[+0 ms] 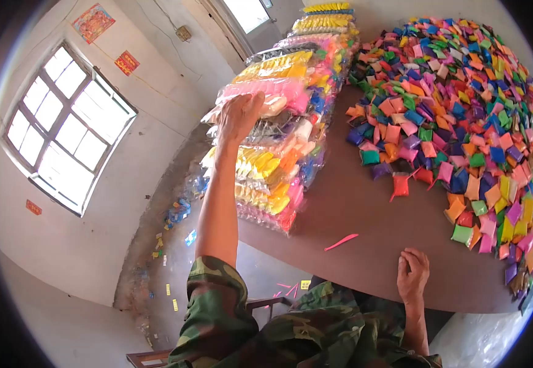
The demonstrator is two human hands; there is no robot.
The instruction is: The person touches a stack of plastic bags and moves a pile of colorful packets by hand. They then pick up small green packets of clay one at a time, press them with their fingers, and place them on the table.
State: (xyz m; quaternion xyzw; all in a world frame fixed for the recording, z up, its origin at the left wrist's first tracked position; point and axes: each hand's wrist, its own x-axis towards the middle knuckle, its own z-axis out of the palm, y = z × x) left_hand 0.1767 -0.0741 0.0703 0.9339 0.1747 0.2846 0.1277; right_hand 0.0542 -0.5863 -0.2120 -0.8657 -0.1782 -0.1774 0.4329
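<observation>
My left hand reaches over the long stack of clear plastic bags and lies on the near end of a bag of pink packets. Its fingers look laid on the plastic rather than wrapped round it, though the tips are partly hidden. Below it in the stack sits a bag of yellow packets. At the table's near edge rests my right hand, its fingers curled in and nothing visible in them. A thin pink strip lies on the brown table between the hands.
A large heap of small coloured packets covers the table's right side. Beyond the table's left edge, scraps and a blue wrapper litter the floor. A barred window is in the left wall, and a door stands at the back.
</observation>
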